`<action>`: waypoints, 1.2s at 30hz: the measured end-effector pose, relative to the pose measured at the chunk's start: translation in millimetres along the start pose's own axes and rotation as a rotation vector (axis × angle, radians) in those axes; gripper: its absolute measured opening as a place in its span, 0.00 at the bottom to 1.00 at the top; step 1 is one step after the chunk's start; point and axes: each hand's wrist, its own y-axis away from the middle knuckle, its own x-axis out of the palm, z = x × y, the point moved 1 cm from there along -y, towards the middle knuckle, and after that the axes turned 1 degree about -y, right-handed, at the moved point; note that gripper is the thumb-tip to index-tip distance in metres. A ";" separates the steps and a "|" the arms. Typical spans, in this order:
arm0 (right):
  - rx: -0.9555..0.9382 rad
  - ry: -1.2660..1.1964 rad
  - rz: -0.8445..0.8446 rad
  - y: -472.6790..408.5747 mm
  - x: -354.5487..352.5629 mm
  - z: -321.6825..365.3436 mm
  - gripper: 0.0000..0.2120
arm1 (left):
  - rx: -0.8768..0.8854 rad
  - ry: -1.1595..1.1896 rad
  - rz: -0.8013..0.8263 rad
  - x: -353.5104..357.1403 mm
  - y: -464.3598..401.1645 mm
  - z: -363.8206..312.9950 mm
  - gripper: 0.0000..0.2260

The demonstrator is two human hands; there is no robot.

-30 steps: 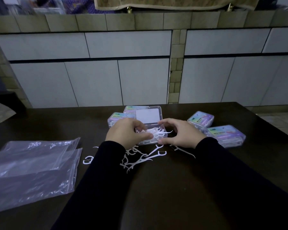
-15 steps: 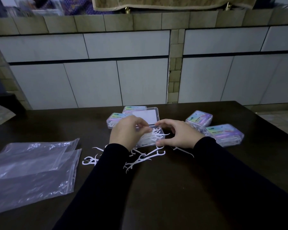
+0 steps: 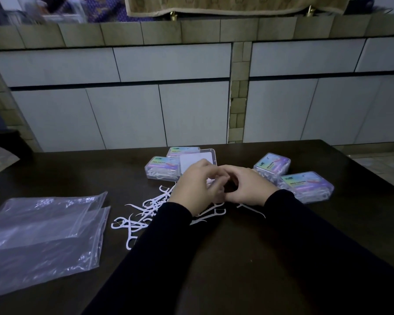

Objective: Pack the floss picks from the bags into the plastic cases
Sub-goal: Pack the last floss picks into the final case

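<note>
Both curled hands, left (image 3: 197, 186) and right (image 3: 248, 188), grip floss picks (image 3: 210, 181) over the open case (image 3: 198, 159), loose picks (image 3: 143, 214) at seven o'clock.

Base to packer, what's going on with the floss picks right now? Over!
Left hand and right hand together over open clear plastic case, fingers curled; grip hidden. White floss picks loose on dark table. Nothing blocking.

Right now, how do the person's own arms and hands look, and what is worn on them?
Both arms wear long, plain black sleeves ending at the wrists. The left hand and the right hand are bare: no gloves. No rings, watch or markings can be seen in this dim view.
</note>
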 end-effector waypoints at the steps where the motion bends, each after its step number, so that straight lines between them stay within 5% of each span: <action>1: 0.002 -0.004 0.001 0.3 0.2 -0.3 0.34 | -0.023 0.071 -0.023 -4.1 -0.2 0.9 0.04; 8: 0.036 0.003 0.010 0.1 0.2 0.1 0.38 | -0.276 0.436 -0.061 -27.6 2.3 11.4 0.07; 15: 0.041 -0.005 -0.012 1.2 -3.3 -2.1 0.35 | -0.417 0.102 0.097 -40.2 5.9 36.4 0.04; 24: 0.045 0.019 -0.021 1.4 -3.0 -0.5 0.36 | -0.305 0.009 -0.069 -46.6 6.3 37.0 0.03; 30: 0.042 0.024 -0.021 2.5 -3.2 -0.2 0.35 | -0.291 -0.142 0.071 -35.4 4.9 34.3 0.05; 36: 0.039 0.012 -0.018 2.8 -3.8 2.2 0.34 | -0.340 -0.188 -0.047 -44.7 3.6 36.9 0.05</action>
